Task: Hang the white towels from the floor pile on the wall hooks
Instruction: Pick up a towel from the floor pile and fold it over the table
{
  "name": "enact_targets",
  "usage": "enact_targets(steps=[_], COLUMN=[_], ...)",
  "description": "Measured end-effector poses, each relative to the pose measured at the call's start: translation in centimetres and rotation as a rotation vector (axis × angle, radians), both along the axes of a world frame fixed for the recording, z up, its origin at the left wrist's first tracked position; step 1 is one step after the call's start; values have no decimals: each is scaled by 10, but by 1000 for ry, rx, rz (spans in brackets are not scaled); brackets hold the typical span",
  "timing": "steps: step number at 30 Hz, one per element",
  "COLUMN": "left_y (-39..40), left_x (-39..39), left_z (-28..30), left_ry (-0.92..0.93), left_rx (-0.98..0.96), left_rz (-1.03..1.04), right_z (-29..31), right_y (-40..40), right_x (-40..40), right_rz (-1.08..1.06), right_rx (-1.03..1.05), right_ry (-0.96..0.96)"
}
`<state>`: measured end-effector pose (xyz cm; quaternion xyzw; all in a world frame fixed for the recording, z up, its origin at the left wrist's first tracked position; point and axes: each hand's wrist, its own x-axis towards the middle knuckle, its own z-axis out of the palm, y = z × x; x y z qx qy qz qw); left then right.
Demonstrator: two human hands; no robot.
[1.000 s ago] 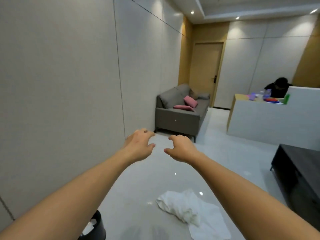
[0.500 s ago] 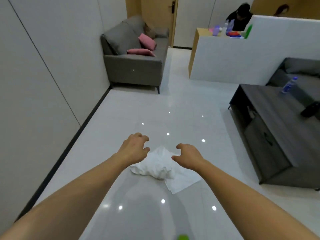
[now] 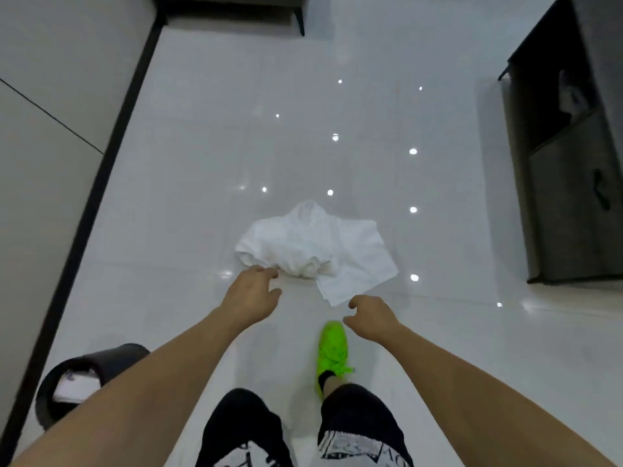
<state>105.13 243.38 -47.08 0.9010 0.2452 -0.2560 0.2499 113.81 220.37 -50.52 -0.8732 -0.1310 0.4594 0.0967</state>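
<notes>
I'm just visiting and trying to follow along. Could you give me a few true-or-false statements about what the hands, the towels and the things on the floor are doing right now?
1. The white towels lie in a crumpled pile on the glossy floor. True.
2. The right hand is lifting a towel into the air. False: it holds nothing and hovers near the pile's near corner.
3. The left hand reaches toward the pile's near left edge, holding nothing. True.
4. The person's shoe is red. False: it is bright green.
5. A dark round bin stands by the wall at lower left. True.
</notes>
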Motion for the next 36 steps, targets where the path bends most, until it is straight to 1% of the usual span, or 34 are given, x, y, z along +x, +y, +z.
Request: enact_targets(steps=[2,6,9,11,14,19,23,25,28,30,32,34,36], left_y=[0,-1,1,2,5,14,22,26,26,22,14,1,-15], left_x=[12,30,40,46,59,80,80,76,72,74,79,90,107], left_z=[-29,-101,-169,-222,-310,-445,-523,-550,-570,-568,-554,-527,-493], left_ry=[58,170,222,248,277,295,340,369,419,430,451,459,435], left_rx=[-31,-103,-125,-138,-148,-164,-156,-134,-111,-99,-97,-100,-113], left_rz=[29,8,-33,-65,-126,-198,-267,-307,-341,-363,-399,-431,-450], right_z=[-29,-98,-171,-226,-318,-458,-550,-588,-619,-617,-602,-573,-535], right_y=[3,10,21,26,30,30,29,31,34,38,39,38,34], right_x=[13,27,36,42,43,26,20,19,17,16,16,19,23], right_rz=[-33,-138,-207,-314,-540,-1052,-1415,-1522,-1590,-1616,-1630,-1720,-1816], right_rx=[-13,-35,-40,-46,-67,-83,-78,-63,-41,-45,-27,32,106], right_ry=[48,123,173,205,262,380,397,359,310,329,330,307,327])
